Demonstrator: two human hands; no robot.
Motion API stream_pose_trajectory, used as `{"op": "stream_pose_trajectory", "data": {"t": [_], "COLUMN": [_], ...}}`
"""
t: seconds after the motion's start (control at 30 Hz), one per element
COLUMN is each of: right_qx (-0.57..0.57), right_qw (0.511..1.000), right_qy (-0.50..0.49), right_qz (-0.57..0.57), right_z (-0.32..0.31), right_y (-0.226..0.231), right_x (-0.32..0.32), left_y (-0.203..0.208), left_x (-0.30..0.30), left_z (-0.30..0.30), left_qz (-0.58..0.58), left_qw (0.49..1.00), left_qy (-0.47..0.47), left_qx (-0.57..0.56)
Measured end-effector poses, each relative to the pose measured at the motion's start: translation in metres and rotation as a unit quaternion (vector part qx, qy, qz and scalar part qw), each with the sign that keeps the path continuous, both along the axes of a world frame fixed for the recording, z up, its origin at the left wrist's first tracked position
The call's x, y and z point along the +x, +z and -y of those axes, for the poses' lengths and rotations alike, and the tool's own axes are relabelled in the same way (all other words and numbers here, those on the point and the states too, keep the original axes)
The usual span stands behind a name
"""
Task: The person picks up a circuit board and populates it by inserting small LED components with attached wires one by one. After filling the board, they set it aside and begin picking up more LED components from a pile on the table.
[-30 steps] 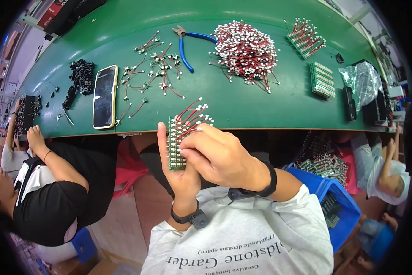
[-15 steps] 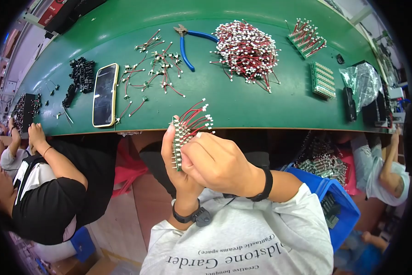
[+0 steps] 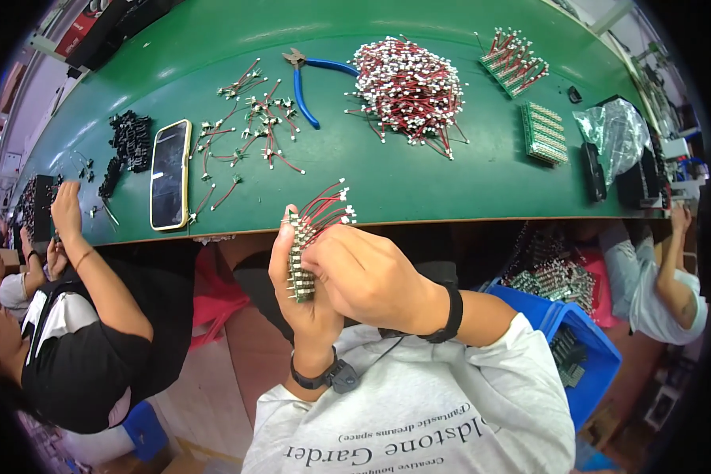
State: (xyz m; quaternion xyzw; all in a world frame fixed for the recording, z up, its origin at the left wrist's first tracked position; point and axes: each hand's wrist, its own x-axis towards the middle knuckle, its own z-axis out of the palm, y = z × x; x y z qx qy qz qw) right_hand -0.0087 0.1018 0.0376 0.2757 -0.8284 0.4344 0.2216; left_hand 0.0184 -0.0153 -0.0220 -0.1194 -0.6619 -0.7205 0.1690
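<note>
Well, the left hand [image 3: 308,314] grips a green circuit board [image 3: 296,270]; the right hand [image 3: 373,275] curls its fingers against it, hold hidden.

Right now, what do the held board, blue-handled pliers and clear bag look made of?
Board in the left hand: likely rigid resin laminate; green shows at its edge, with bright, metal-looking pins.
Pliers: head dull bare metal, probably steel, by its grey look; blue grips plastic or rubber, evenly coloured.
Clear bag: probably thin plastic film, see-through, with crinkled highlights.
</note>
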Motion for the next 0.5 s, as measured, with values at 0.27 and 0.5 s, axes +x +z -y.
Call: {"op": "stream_pose_trajectory", "data": {"t": [0.27, 0.5], "right_qx": [-0.003, 0.215], "right_qw": [0.991, 0.949], "right_qy": [-0.133, -0.210], "right_qz": [0.018, 0.097], "right_z": [-0.072, -0.072], "right_y": [-0.008, -0.034], "right_x": [-0.072, -0.092], "left_y": [0.008, 0.018], "left_x": [-0.003, -0.003], "left_z": [0.014, 0.007], "left_qz": [0.096, 0.103], "left_qw": [0.990, 0.987], "left_qy": [0.069, 0.070], "left_qx": [0.077, 0.098]}}
